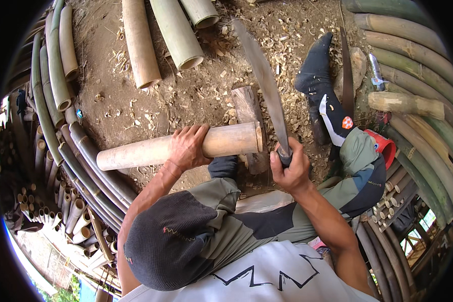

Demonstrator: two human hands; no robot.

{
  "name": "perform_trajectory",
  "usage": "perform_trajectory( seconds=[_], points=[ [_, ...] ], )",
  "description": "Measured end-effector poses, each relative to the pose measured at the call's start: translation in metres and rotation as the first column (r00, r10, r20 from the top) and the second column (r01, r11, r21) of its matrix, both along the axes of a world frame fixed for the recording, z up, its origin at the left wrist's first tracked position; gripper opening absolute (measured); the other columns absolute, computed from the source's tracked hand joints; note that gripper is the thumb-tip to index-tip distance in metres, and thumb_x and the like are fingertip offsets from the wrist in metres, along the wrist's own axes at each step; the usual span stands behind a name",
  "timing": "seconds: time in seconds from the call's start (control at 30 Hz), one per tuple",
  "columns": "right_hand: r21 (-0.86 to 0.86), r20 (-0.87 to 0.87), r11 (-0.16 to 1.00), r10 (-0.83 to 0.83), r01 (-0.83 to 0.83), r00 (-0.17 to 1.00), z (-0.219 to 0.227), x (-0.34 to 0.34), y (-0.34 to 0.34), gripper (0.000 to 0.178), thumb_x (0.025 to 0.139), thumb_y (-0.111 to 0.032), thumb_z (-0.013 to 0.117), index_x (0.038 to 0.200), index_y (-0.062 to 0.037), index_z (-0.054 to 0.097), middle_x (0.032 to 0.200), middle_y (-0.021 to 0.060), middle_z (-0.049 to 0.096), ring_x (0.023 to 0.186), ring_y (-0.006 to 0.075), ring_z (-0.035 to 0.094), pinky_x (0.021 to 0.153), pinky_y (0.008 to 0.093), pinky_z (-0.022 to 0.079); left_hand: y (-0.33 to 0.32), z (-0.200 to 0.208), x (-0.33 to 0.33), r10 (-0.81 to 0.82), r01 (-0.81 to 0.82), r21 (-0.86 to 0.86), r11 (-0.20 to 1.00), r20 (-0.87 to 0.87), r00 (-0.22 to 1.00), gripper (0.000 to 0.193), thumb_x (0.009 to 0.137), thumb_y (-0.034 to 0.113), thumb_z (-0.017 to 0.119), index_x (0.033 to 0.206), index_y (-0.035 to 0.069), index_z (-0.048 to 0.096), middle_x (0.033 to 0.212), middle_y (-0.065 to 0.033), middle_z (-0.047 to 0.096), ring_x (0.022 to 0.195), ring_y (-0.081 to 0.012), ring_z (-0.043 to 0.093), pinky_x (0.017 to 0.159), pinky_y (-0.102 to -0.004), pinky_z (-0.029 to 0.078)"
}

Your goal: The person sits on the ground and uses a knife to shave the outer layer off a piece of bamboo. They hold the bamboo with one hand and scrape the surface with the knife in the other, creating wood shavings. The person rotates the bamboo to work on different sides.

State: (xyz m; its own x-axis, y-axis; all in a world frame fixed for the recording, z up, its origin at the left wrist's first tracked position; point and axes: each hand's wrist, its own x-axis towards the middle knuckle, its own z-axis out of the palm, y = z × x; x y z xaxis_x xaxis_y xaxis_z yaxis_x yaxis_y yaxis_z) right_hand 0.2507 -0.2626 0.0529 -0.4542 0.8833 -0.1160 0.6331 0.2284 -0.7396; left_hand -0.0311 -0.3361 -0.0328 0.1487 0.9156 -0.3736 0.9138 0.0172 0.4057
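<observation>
**Both hands clamped: bamboo in the left, blade in the right**

The left hand (pixel 187 147) wraps a pale bamboo section (pixel 178 146) from above, fingers curled fully round it, no gap showing; the section lies roughly level, its cut end resting at a wooden chopping block (pixel 249 121) on the dirt; the right hand (pixel 289 168) is fisted tight about the handle of a long machete (pixel 264 80), whose blade rises up and away, just beside the bamboo's cut end; a dark-socked foot (pixel 317 68) lies beyond among wood chips (pixel 287 35).

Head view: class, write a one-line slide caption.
Left hand holds a bamboo section on a wooden block; right hand raises a long blade.
</observation>
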Motion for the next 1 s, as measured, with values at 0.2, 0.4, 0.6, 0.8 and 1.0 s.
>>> perform_trajectory(
  seconds=[0.2,0.4,0.6,0.8,1.0],
  points=[
    [-0.271,0.123,0.963,0.045,-0.011,0.991,-0.03,0.021,0.002,0.033,0.095,-0.025,0.064,0.115,-0.001,0.053,0.08,0.0261,0.066,0.077,0.0489,0.065,0.066,0.0515,0.053,-0.018,-0.014,0.001,0.057,-0.061,0.196,0.979,0.028,0.998,0.082,0.058,0.035,0.086,0.13,0.009,0.055,0.116,-0.0117,0.064,0.106,-0.0309,0.064,0.095,-0.0502,0.048],
    [-0.027,-0.014,1.0,0.007,-0.008,1.0,-0.022,0.013,-0.003,0.038,0.095,-0.025,0.066,0.119,0.0014,0.052,0.084,0.0251,0.065,0.073,0.0431,0.068,0.062,0.047,0.054,-0.011,0.004,0.017,0.069,-0.066,0.221,0.973,-0.007,0.998,0.08,0.056,0.027,0.085,0.128,0.009,0.055,0.118,-0.0101,0.062,0.11,-0.0292,0.06,0.094,-0.0468,0.045],
    [-0.127,0.108,0.991,0.055,-0.041,0.993,-0.022,0.024,0.005,0.037,0.096,-0.027,0.065,0.12,-0.0017,0.054,0.079,0.0244,0.065,0.072,0.0433,0.067,0.063,0.0463,0.053,-0.017,0.0,0.02,0.087,-0.08,0.297,0.951,-0.01,0.996,0.082,0.055,0.02,0.084,0.13,0.008,0.054,0.119,-0.0108,0.062,0.111,-0.0297,0.06,0.097,-0.0464,0.044],
    [0.02,-0.048,0.999,0.05,-0.049,0.998,-0.03,0.023,0.002,0.037,0.093,-0.019,0.068,0.116,0.0049,0.052,0.078,0.0195,0.064,0.061,0.0354,0.067,0.058,0.042,0.054,-0.023,-0.006,0.027,0.114,-0.075,0.369,0.926,-0.085,0.99,0.077,0.064,0.02,0.079,0.135,0.007,0.053,0.123,-0.0102,0.059,0.116,-0.0277,0.056,0.103,-0.0479,0.039],
    [-0.173,-0.064,0.985,-0.021,0.01,0.998,0.005,0.007,0.007,0.036,0.094,-0.02,0.067,0.115,0.0052,0.052,0.077,0.0204,0.065,0.062,0.039,0.067,0.06,0.0451,0.053,-0.03,-0.009,0.029,0.135,-0.082,0.399,0.913,-0.107,0.985,0.075,0.066,0.02,0.078,0.135,0.007,0.053,0.124,-0.01,0.059,0.117,-0.0274,0.057,0.102,-0.0478,0.039]
  ],
)
